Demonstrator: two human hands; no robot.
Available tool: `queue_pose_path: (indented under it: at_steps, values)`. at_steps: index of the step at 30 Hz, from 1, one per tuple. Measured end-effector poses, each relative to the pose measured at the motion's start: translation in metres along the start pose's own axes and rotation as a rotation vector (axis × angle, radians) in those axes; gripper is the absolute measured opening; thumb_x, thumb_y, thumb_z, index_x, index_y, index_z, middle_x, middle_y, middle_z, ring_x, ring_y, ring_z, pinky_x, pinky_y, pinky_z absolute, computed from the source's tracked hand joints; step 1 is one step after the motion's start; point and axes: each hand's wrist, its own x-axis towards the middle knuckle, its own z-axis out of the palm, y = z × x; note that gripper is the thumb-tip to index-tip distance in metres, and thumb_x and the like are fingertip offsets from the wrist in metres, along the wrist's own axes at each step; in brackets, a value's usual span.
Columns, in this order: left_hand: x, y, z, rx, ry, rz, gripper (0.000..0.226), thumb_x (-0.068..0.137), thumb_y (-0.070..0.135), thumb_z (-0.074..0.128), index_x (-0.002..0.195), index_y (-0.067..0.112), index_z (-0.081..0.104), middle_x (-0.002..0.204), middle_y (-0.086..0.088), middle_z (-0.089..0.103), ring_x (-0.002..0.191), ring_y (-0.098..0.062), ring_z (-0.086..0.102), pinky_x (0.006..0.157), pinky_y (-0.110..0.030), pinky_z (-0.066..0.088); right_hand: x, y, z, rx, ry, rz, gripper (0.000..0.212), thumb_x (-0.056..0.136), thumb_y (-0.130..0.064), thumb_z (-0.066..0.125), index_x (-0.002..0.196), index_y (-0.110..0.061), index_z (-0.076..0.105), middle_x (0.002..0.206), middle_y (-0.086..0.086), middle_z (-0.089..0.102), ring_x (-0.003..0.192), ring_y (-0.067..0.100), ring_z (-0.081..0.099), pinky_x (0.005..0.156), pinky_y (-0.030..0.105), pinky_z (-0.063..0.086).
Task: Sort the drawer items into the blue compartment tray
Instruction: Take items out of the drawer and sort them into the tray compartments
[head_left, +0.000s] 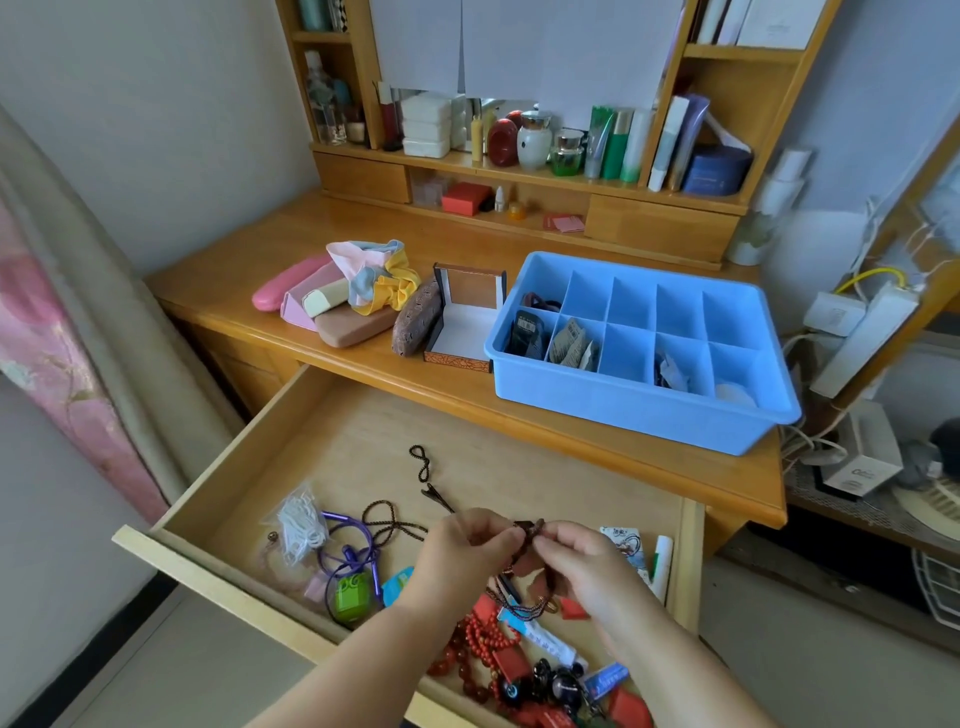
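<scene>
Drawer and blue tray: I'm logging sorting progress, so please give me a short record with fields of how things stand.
left hand: pinches the dark cord above the drawer
right hand: pinches the same cord
drawer: open, back part bare, clutter toward the front
in drawer: red beads, green tag, bag of white loops
blue tray: on the desk, right of the open box
tray fill: several compartments hold items, most look empty

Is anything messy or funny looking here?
Yes. The open wooden drawer holds a tangled heap of red bead strings and cords at its front right. Both hands, left and right, pinch a dark brown knotted cord. The blue plastic compartment tray looks tidy.
</scene>
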Motion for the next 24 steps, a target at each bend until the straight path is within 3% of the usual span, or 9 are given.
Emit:
queue_pose_path:
  at_steps: [2,4,6,8,13,20,22,24]
  values:
    - [0.002,-0.001,-0.005,-0.159,-0.008,-0.057,0.021,0.089,0.017,0.064,0.068,0.017,0.070,0.066,-0.003,0.067,0.065,-0.014,0.060,0.071,-0.026,0.052,0.003,0.002,-0.004,0.068,0.107,0.027,0.017,0.095,-0.016,0.055,0.089,-0.009,0.070,0.079,0.010,0.073,0.062,0.021,0.064,0.059,0.031,0.051]
    - [0.003,-0.001,-0.012,-0.251,-0.021,-0.078,0.020,0.089,0.016,0.064,0.070,0.017,0.071,0.067,-0.005,0.067,0.066,-0.015,0.061,0.067,-0.023,0.052,0.004,0.001,-0.008,0.186,0.112,0.056,0.015,0.093,-0.011,0.057,0.087,-0.009,0.071,0.083,0.013,0.072,0.061,0.024,0.065,0.059,0.034,0.053]
    - [0.002,0.001,-0.016,-0.309,-0.096,-0.077,0.016,0.088,0.016,0.064,0.074,0.012,0.072,0.068,-0.009,0.068,0.065,-0.016,0.066,0.059,-0.019,0.053,0.003,-0.001,-0.009,0.232,0.042,0.077,0.017,0.092,-0.004,0.056,0.090,-0.011,0.072,0.085,0.015,0.072,0.058,0.023,0.063,0.057,0.033,0.054]
    - [0.001,0.003,-0.017,-0.326,-0.161,-0.064,0.015,0.086,0.018,0.064,0.076,0.011,0.073,0.071,-0.012,0.070,0.069,-0.019,0.070,0.063,-0.021,0.055,0.001,-0.003,-0.005,0.178,-0.035,0.070,0.023,0.092,-0.002,0.054,0.096,-0.015,0.073,0.087,0.013,0.073,0.062,0.020,0.064,0.060,0.032,0.053]
    - [0.006,0.005,-0.018,-0.266,-0.107,-0.060,0.019,0.088,0.018,0.066,0.071,0.017,0.074,0.073,-0.015,0.071,0.067,-0.021,0.070,0.062,-0.024,0.055,-0.009,-0.009,0.007,0.058,-0.083,-0.041,0.016,0.089,-0.010,0.063,0.096,-0.018,0.074,0.087,0.007,0.075,0.076,0.016,0.072,0.063,0.020,0.053]
    - [0.011,0.000,-0.014,-0.227,-0.034,-0.076,0.018,0.086,0.014,0.068,0.068,0.015,0.070,0.071,-0.016,0.072,0.066,-0.021,0.072,0.058,-0.023,0.055,-0.008,-0.006,0.010,-0.604,0.225,-0.415,0.020,0.084,-0.022,0.067,0.070,-0.035,0.066,0.065,-0.023,0.064,0.057,-0.003,0.057,0.052,0.009,0.039]
    - [0.010,-0.002,-0.014,-0.287,-0.042,-0.104,0.017,0.088,0.013,0.065,0.071,0.011,0.068,0.070,-0.016,0.071,0.065,-0.022,0.071,0.058,-0.024,0.055,-0.006,-0.004,0.011,-0.636,0.267,-0.447,0.018,0.084,-0.024,0.066,0.069,-0.035,0.066,0.072,-0.018,0.061,0.068,-0.001,0.056,0.057,0.010,0.040]
    - [0.009,-0.005,-0.013,-0.337,-0.075,-0.136,0.015,0.090,0.012,0.063,0.076,0.007,0.066,0.071,-0.016,0.071,0.065,-0.022,0.071,0.058,-0.025,0.056,-0.003,-0.005,0.010,-0.420,0.277,-0.368,0.018,0.084,-0.022,0.066,0.069,-0.032,0.067,0.079,-0.016,0.061,0.076,-0.001,0.057,0.064,0.009,0.041]
